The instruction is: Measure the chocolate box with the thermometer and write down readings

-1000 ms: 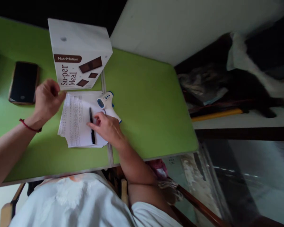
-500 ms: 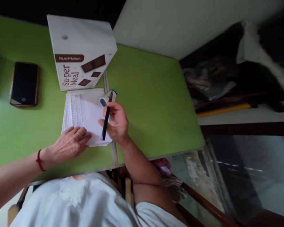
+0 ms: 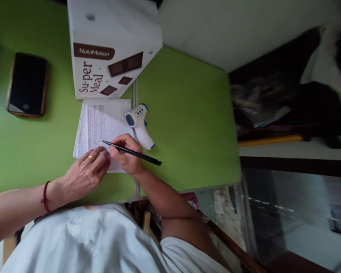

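My right hand (image 3: 127, 153) grips a black pen (image 3: 139, 154) in a writing hold. The pen's tip points left, at or just above the edge of the handwritten columns; contact cannot be made out. Under both hands lies a stack of white paper sheets (image 3: 116, 121), slightly fanned at the left, with rows of small writing on the left part. My left hand (image 3: 88, 170), with a gold ring and a red wrist cord, rests on the lower sheets, fingers laid down and slightly bent, holding nothing. Right of the paper is a white and blue infrared thermometer (image 3: 142, 132).
A large white NutriMotion box (image 3: 116, 30) stands just behind the paper. On the left of the green table (image 3: 187, 125) lies a dark phone (image 3: 27, 85). A grey cat (image 3: 258, 96) is on a shelf at the right.
My right hand has turned the pen from pointing upward to pointing left at the paper, moving slightly down and left. The thermometer shows fully now. The view has shifted.
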Demonstrator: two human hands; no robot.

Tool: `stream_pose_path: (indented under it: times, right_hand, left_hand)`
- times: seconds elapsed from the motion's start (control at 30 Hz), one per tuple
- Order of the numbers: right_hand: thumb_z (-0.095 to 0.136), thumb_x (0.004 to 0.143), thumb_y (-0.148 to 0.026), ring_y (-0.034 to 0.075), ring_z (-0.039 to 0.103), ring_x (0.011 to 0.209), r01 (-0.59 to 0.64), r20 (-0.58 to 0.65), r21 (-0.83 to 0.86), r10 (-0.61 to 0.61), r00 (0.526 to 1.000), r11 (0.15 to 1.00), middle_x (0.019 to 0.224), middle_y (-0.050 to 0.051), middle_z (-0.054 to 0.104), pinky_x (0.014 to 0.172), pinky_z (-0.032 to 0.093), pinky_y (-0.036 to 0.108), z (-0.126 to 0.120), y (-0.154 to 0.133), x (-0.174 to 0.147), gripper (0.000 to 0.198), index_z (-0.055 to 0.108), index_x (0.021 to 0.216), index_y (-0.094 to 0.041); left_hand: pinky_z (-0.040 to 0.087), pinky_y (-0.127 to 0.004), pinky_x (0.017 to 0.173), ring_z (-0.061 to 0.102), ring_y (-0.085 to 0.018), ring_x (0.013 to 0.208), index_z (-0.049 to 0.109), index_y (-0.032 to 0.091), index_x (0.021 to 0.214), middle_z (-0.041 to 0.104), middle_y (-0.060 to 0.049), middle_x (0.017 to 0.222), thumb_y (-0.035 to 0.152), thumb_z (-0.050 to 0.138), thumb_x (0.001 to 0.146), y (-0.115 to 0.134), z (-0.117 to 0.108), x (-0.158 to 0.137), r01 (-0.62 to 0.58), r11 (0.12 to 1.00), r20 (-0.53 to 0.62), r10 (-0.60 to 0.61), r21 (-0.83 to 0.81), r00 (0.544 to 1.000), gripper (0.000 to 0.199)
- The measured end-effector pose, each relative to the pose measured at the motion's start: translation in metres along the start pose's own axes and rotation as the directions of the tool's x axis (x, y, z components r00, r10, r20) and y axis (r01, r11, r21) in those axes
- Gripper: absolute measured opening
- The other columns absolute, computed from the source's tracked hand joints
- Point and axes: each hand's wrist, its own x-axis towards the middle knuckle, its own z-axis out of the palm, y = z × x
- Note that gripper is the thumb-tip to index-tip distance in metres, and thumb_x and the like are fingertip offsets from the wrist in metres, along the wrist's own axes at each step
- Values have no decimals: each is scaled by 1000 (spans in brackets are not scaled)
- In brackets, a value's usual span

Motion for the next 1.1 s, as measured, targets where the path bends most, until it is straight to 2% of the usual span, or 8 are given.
stream_pose_path:
  times: [0.2,0.5,0.63,0.9,1.1]
  right_hand:
    - [57,84,-34,9,49,53,146,82,-86,-139,987,986,61,-6,55,54,44,23,2,6,1,17,50,74,-23]
    - [55,87,-31,9,48,54,203,105,-106,-192,976,973,61,-6,53,55,41,22,1,3,3,17,47,74,-23]
    - [54,87,-33,10,50,56,192,127,-139,-175,976,972,63,-5,54,57,43,23,1,2,4,18,47,74,-23]
    - [53,85,-35,10,49,55,159,137,-130,-141,980,979,61,-5,53,56,43,24,0,3,4,18,46,73,-23]
    - [53,86,-38,10,49,54,136,83,-141,-125,989,981,61,-5,54,55,43,24,0,6,3,20,48,73,-24]
  left_hand:
    - [55,-39,95,59,-33,116,69,6,102,64,-19,113,7,51,91,-2,-2,1,-12,1000,10,11,23,1000,21]
    - [54,-41,96,57,-32,117,67,5,108,64,-19,112,8,51,92,-1,0,2,3,1000,28,-2,-14,1000,23]
    - [55,-41,95,58,-34,116,67,3,107,63,-19,112,8,53,91,-2,1,1,-5,1000,0,5,-6,1000,22]
    - [54,-41,96,57,-32,118,66,6,108,63,-18,113,10,52,93,-3,1,1,4,1000,24,-3,-28,1000,22]
    - [56,-40,92,59,-31,113,67,6,104,64,-18,112,9,51,92,-4,1,2,6,1000,9,-6,12,1000,21]
